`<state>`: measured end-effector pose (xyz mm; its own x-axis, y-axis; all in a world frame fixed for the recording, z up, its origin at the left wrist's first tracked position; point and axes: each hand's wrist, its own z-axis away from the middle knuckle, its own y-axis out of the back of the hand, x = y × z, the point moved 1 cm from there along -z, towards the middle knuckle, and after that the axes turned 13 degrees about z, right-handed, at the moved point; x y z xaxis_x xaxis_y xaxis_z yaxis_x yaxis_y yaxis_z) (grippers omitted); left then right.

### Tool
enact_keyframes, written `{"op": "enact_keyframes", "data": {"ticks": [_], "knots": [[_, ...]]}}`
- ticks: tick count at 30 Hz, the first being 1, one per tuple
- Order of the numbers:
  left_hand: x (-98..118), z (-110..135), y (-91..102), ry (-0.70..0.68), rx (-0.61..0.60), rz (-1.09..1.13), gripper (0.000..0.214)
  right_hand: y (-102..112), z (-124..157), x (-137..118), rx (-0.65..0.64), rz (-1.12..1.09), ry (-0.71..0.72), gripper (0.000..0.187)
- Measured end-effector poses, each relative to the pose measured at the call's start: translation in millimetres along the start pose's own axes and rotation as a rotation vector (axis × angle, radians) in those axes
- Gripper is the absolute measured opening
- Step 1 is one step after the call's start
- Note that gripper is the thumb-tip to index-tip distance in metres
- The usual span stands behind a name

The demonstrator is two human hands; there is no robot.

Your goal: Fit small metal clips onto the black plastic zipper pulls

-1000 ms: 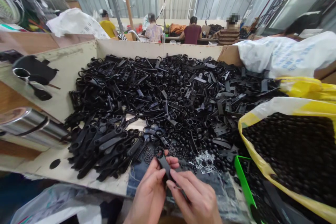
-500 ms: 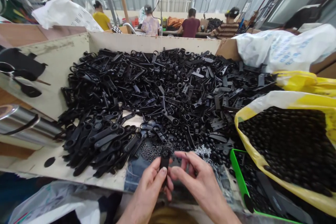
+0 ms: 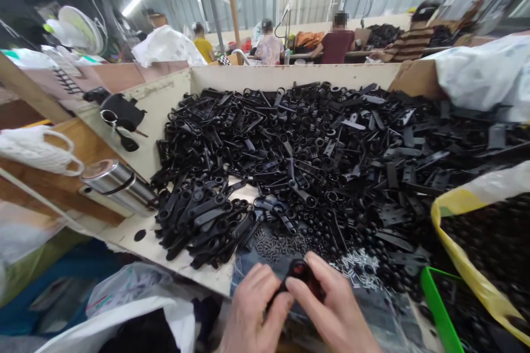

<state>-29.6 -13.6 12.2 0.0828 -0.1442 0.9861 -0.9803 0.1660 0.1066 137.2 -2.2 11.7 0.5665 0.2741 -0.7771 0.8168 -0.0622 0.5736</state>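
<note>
Both hands are closed around one black plastic piece (image 3: pixel 298 269) with a round, ring-like end. My left hand (image 3: pixel 254 306) pinches its near left end, mostly covering that part. My right hand (image 3: pixel 333 303) has thumb and fingers about the round end. Just beyond the hands lie a patch of small dark screws (image 3: pixel 279 244) and a scatter of shiny silver pins (image 3: pixel 359 266). Farther left, finished-looking long black arms with ring ends (image 3: pixel 207 215) are heaped together. A large pile of loose black plastic parts (image 3: pixel 285 138) spreads behind.
A green tray (image 3: pixel 441 306) and a yellow-white bag (image 3: pixel 449 226) of dark round pieces stand at right. To the left are a steel cylinder (image 3: pixel 118 182) and scissors (image 3: pixel 124 135). A low board wall (image 3: pixel 298 73) closes the back, with several people seated beyond.
My view has swung left, so the table appears farther right. My right hand has closed onto the black piece, which is now tilted and more covered by both hands.
</note>
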Motion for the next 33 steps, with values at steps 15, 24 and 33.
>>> {"op": "enact_keyframes", "data": {"ticks": [15, 24, 33], "knots": [[13, -75, 82.6, -0.298, 0.399, -1.305, 0.027, 8, -70, 24, -0.147, 0.751, -0.018, 0.030], [2, -33, 32.9, -0.107, 0.274, -0.197, 0.019, 15, -54, 33, -0.019, 0.587, -0.083, 0.024], [-16, -28, -17.2, 0.591, 0.264, 0.876, 0.042, 20, -6, 9, -0.326, 0.222, -0.056, 0.044]]}}
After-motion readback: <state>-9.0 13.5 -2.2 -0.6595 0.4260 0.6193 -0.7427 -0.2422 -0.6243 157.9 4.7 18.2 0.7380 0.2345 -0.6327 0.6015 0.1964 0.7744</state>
